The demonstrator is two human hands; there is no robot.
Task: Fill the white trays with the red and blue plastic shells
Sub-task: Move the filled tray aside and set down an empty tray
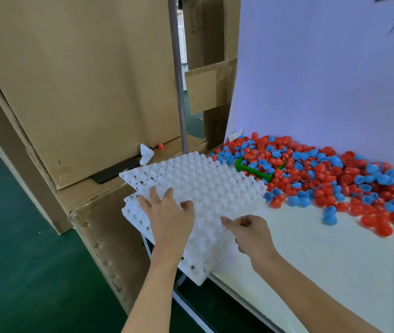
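Note:
A stack of white dimpled trays [198, 267] sits at the left end of the white table. The top white tray [205, 181] is skewed and lifted off the stack, its far end raised. My left hand [167, 217] lies flat on its near left part with fingers spread. My right hand [251, 231] pinches its near right edge between thumb and fingers. A big heap of red and blue plastic shells [330, 179] covers the far right of the table. No shells are visible in the top tray.
A green bin [241, 165] lies half buried in the shells behind the tray. Large cardboard boxes [78, 92] stand to the left, with a black phone [116, 170] and a metal pole [179, 75] nearby. A white backdrop [323, 68] rises behind the table [311, 255].

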